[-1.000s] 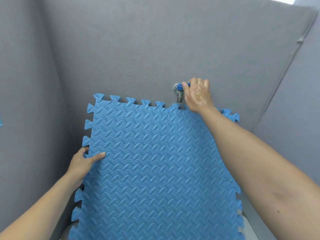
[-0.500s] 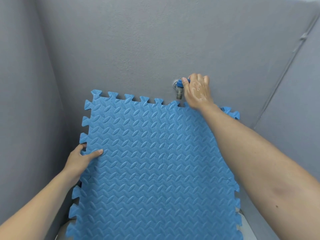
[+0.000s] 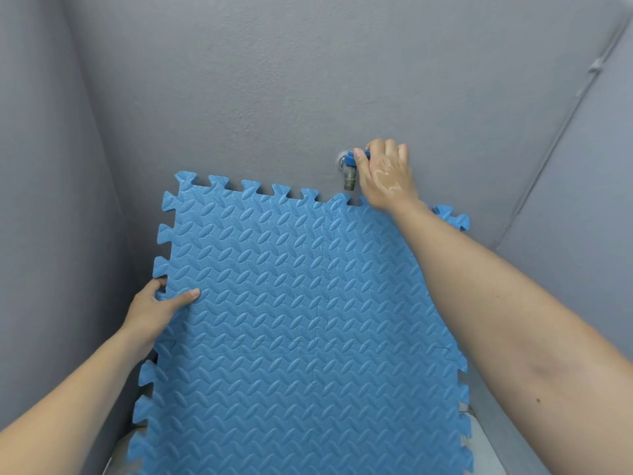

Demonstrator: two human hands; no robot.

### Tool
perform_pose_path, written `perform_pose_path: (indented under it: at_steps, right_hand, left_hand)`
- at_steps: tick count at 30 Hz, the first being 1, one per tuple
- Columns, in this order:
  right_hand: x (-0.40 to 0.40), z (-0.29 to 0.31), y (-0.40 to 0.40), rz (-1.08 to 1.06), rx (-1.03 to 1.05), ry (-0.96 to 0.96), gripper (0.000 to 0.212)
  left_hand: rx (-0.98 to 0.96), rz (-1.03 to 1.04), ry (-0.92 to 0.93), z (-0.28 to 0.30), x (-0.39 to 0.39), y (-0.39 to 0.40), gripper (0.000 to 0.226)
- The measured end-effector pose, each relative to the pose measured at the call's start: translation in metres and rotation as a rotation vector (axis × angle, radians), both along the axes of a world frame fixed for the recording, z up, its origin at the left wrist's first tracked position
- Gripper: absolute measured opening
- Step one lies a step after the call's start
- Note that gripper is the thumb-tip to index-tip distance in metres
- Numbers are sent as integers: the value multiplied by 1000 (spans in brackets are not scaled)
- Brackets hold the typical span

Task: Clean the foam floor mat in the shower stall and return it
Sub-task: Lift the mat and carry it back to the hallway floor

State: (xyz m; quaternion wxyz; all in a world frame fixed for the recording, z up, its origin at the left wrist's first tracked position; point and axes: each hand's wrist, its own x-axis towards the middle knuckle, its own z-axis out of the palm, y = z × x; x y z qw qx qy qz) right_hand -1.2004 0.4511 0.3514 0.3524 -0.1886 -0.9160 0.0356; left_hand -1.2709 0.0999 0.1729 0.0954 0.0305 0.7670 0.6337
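Your right hand [image 3: 385,174] has its fingers curled round the blue handle [image 3: 352,156] of the tap [image 3: 349,176] on the grey wall [image 3: 274,97], its skin wet. Your left hand [image 3: 154,310] pinches the blue foam mat [image 3: 301,320] at its left notched edge, thumb flat on the patterned face. The mat stands tilted against the wall, its top edge just below the tap's spout.
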Motion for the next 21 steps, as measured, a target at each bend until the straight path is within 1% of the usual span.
perform_pose_path:
  at_steps: [2, 3, 5, 6, 7, 9, 11, 12, 13, 15, 18, 19, 20, 21]
  right_hand:
    - [5, 0, 0, 43, -48, -33, 53]
    - [10, -2, 1, 88, -100, -22, 61]
    - [27, -14, 4, 165, -214, 82, 75]
    - [39, -27, 8, 166, -250, 150, 78]
    - [53, -43, 13, 129, -279, 199, 80]
    - [83, -82, 35, -48, -377, 231, 87]
    - [118, -117, 61, -282, -546, 214, 99]
    - [135, -131, 70, -354, -642, 189, 105]
    - [150, -144, 81, -366, -744, 158, 110]
    - [167, -164, 93, -279, -921, 71, 118]
    - [174, -180, 106, -254, -1019, -27, 135]
    - [172, -179, 105, -249, -1032, -27, 131]
    - [169, -178, 104, -234, -1044, -12, 119]
    - [165, -177, 104, -216, -1062, 19, 103]
  left_hand:
    - [-30, 2, 11, 0, 1, 0, 59]
    - [-45, 2, 22, -1, 0, 0, 60]
    - [-81, 5, 41, -1, 1, 0, 62]
    - [-107, 6, 56, -1, 0, 0, 64]
    - [-134, 8, 64, -2, -1, 0, 66]
    - [-159, 15, 70, -5, -2, -1, 70]
    - [-181, 8, 80, -7, -3, -3, 73]
    - [-180, 15, 69, -7, -4, -3, 75]
    - [-178, 21, 60, -8, -4, 0, 78]
    - [-153, 69, 33, -8, -9, 2, 79]
    - [-69, 170, 3, 0, -11, 13, 88]
    - [-55, 183, 19, 3, -13, 15, 89]
    - [-57, 192, 46, 5, -14, 17, 88]
    - [-79, 189, 70, 7, -16, 18, 87]
